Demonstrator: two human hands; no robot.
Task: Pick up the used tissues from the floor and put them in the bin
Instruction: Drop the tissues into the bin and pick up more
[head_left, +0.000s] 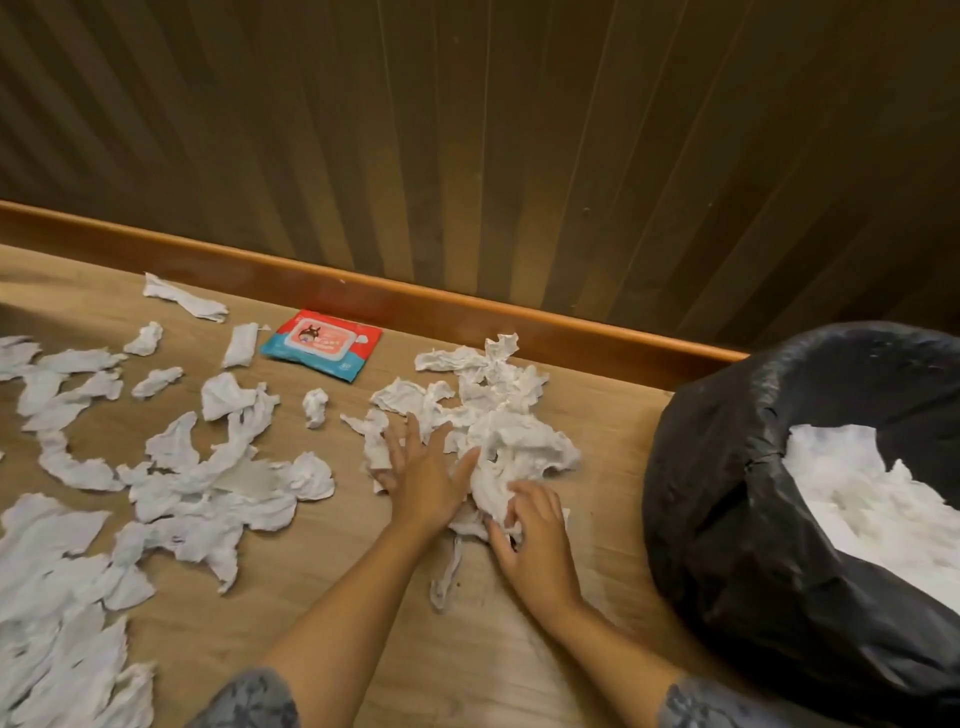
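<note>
Left hand (423, 475), fingers spread flat, presses one side of a heap of used tissues (493, 415) on the floor (519, 649), while the right hand (535, 540) curls its fingers into the heap's near edge: the gathering step. Next, by judgement, both hands must close on the heap and carry it right to the black-lined bin (753, 519) (already part-filled). Scattered tissues (182, 478) remain at left, beside a wipes packet (322, 344).

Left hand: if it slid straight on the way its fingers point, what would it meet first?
The left hand lies flat, fingers aimed up toward the wall. They already touch the crumpled tissue pile, so it would likely push into that first; the skirting board lies beyond.
</note>
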